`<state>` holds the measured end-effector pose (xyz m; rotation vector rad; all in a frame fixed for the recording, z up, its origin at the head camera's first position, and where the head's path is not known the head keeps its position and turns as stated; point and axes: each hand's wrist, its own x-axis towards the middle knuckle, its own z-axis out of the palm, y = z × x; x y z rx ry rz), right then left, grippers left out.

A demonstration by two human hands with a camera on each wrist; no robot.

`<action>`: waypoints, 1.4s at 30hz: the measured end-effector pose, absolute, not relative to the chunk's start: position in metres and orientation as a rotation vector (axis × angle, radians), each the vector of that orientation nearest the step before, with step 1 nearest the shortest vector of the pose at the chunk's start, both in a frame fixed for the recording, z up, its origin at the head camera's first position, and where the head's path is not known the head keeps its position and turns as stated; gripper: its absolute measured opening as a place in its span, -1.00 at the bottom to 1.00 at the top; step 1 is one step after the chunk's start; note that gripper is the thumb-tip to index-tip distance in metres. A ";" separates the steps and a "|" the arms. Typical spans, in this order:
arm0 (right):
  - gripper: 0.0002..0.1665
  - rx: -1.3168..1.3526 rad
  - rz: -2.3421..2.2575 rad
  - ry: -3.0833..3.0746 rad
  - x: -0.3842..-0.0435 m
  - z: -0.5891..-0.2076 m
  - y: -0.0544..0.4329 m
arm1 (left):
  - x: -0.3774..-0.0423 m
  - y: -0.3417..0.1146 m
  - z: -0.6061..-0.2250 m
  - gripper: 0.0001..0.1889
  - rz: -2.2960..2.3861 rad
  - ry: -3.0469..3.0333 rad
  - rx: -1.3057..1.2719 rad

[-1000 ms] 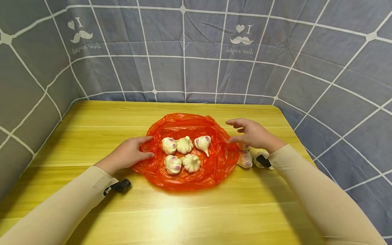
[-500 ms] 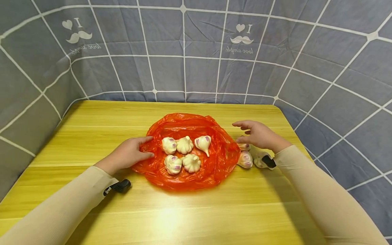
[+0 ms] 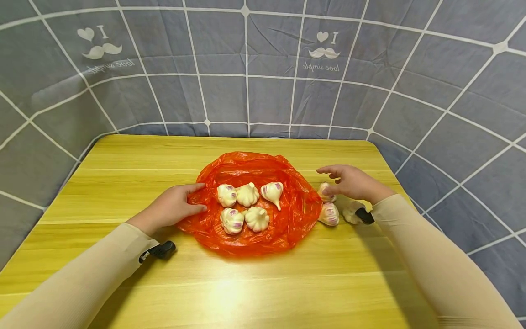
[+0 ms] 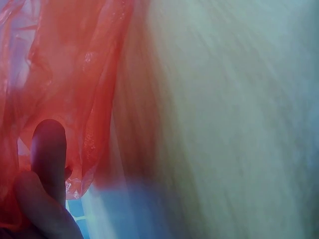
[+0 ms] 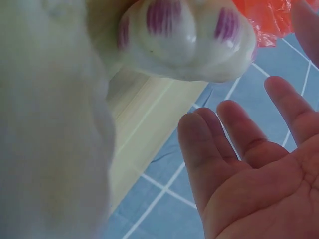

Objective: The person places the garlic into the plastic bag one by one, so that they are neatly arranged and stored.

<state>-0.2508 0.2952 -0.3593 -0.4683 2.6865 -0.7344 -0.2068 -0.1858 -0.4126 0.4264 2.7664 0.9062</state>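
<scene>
On the counter (image 3: 312, 288), the left hand (image 3: 172, 206), fingers loose, touches a red bag (image 3: 287, 224) holding five garlic bulbs (image 3: 248, 195), while the right hand (image 3: 355, 183), relaxed and grasping nothing, hangs near the outer bulbs (image 3: 329, 214) at right.

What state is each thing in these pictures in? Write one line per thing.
Red plastic bag: mouth open, film crumpled
Five garlic bulbs: lying inside the bag
Other garlic bulbs: outside the bag, partly hidden
Left hand: touching the bag, thumb and forefinger apart
Right hand: fingers spread, holding nothing
Grey cloth: hanging, creased
</scene>
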 end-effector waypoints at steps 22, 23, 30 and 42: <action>-0.12 -0.459 -0.745 2.595 -0.250 -0.377 0.304 | -0.206 -0.186 -0.411 -0.20 0.910 2.755 0.431; -0.12 -0.453 -0.749 2.592 -0.250 -0.378 0.304 | -0.206 -0.186 -0.411 -0.21 0.913 2.755 0.433; -0.10 -0.414 -0.809 2.560 -0.250 -0.381 0.305 | -0.206 -0.186 -0.409 -0.22 0.930 2.748 0.445; -0.18 -0.443 -0.742 2.614 -0.251 -0.385 0.303 | -0.206 -0.187 -0.407 -0.20 0.930 2.732 0.431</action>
